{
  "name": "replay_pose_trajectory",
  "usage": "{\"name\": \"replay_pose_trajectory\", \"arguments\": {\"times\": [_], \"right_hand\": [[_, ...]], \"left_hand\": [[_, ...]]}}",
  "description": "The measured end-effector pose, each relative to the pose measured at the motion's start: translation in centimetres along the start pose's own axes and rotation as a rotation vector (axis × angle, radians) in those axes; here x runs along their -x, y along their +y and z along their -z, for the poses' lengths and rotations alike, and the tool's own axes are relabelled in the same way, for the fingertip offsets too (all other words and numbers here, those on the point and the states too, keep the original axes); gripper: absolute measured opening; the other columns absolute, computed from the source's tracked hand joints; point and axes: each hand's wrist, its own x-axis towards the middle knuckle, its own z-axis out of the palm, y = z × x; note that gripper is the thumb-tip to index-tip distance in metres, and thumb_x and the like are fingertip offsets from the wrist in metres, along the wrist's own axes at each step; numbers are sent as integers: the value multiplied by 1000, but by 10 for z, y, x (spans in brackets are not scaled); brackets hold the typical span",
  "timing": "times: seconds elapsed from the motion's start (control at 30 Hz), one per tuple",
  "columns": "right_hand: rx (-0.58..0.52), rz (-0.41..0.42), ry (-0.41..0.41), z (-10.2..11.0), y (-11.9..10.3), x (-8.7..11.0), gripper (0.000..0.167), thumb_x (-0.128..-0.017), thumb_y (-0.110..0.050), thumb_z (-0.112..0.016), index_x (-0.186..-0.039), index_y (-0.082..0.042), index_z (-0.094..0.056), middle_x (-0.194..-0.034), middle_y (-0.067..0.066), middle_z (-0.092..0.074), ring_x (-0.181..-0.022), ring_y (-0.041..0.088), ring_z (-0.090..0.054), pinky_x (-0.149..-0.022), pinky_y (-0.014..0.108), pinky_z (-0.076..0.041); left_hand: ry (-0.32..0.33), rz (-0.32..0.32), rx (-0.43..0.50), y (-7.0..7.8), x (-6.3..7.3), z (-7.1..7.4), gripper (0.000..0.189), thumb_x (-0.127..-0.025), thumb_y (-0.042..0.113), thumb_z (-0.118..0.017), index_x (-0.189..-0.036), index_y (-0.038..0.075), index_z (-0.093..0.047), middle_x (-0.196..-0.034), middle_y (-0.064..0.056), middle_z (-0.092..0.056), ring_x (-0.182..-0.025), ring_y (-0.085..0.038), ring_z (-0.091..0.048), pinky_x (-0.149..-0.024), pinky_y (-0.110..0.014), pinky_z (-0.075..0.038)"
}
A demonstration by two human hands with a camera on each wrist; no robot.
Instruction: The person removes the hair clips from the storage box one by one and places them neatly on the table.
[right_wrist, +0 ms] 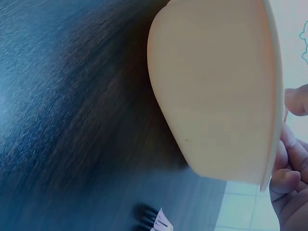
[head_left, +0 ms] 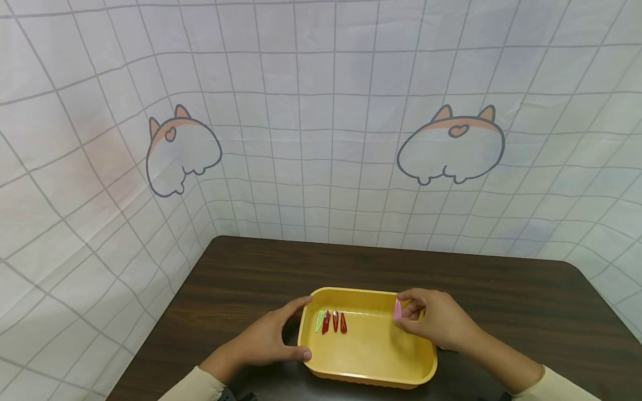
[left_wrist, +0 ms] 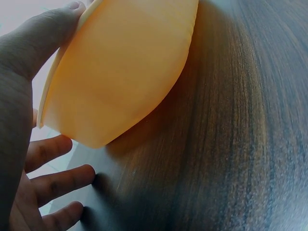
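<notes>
My right hand pinches a pink snap hair clip between thumb and fingers, holding it upright over the right part of a yellow plastic basin. Only a thin sliver of the clip shows past the rim in the right wrist view. At the basin's left end, my left hand holds the rim, thumb over the front corner and index finger at the back corner. Its other fingers spread beside the wall in the left wrist view. Inside, a green hair clip and three red hair clips lie side by side at the left.
The basin stands on a dark wood-grain table. Behind it hangs a white grid-patterned cloth with cartoon animals. A small pale object with dark slits lies on the table near the basin in the right wrist view.
</notes>
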Motion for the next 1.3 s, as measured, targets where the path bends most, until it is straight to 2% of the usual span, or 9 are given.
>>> {"name": "replay_pose_trajectory", "arguments": {"times": [0.33, 0.57, 0.77, 1.3], "right_hand": [[-31, -10, -14, 7, 5, 8, 43, -85, -28, -86, -119, -5, -72, -83, -14, -67, -73, 4, -62, -64, 25, -53], [-23, -60, 8, 14, 9, 12, 44, -84, -28, -86, -120, -7, -71, -84, -14, -68, -75, 6, -65, -68, 25, -54], [-10, -69, 19, 20, 14, 17, 44, -85, -28, -86, -120, -7, -71, -84, -15, -68, -77, 5, -64, -68, 26, -53], [14, -85, 8, 36, 30, 28, 53, -85, -41, -85, -123, -7, -71, -84, -17, -68, -77, 5, -63, -68, 26, -51]], "left_hand": [[-1, -3, -1, -1, 1, -1, 102, -82, 58, -81, -163, 30, -26, -141, 6, -59, -132, -16, -52, -110, -59, -36], [2, -7, 1, -2, 1, -1, 102, -81, 59, -81, -163, 29, -26, -141, 6, -58, -133, -16, -51, -110, -59, -35], [0, -9, 2, -2, 2, -2, 101, -82, 57, -81, -163, 28, -27, -141, 6, -58, -132, -16, -52, -110, -59, -36], [-5, 16, -7, 0, 1, 0, 102, -82, 57, -82, -163, 30, -26, -141, 6, -58, -133, -18, -51, -110, -61, -35]]}}
